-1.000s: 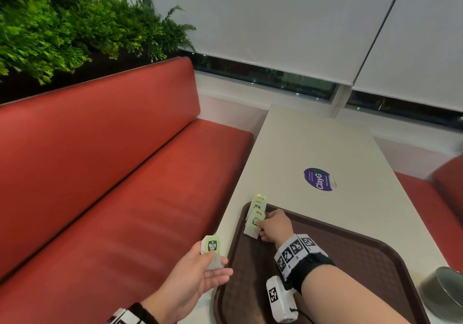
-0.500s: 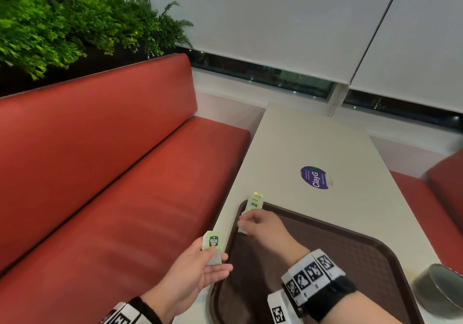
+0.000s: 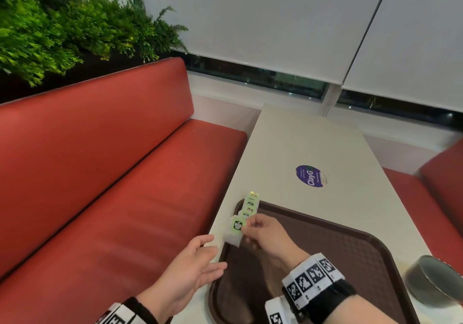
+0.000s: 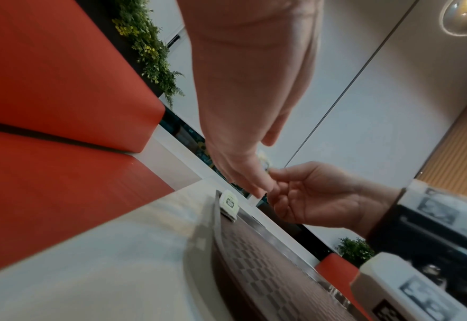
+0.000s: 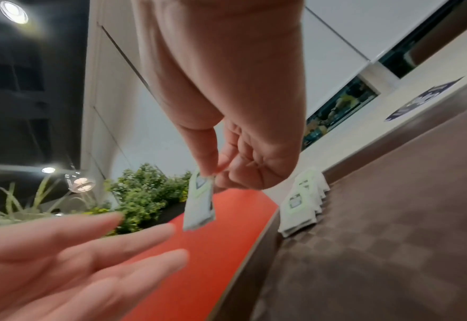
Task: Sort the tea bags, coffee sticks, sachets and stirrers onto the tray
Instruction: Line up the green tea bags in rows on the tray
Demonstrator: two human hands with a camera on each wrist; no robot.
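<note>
My right hand (image 3: 253,228) pinches a green-and-white tea bag (image 3: 236,228) by its top edge, so it hangs above the left rim of the brown tray (image 3: 325,253). The right wrist view shows the same tea bag (image 5: 200,204) dangling from thumb and forefinger. Several matching tea bags (image 3: 249,206) lie overlapped in a row at the tray's far left corner, seen too as a tea bag stack (image 5: 303,202) and a tea bag pile (image 4: 229,205). My left hand (image 3: 198,261) is empty, palm up with fingers spread, just below and left of the held bag.
The tray lies on a cream table (image 3: 300,148) bearing a purple sticker (image 3: 309,176). A dark metal bowl (image 3: 436,283) stands at the table's right edge. A red bench (image 3: 112,186) runs along the left, with plants (image 3: 62,23) behind it.
The tea bag has passed from my left hand to my right. My right hand drew back from the row on the tray to take it, and my left hand has opened.
</note>
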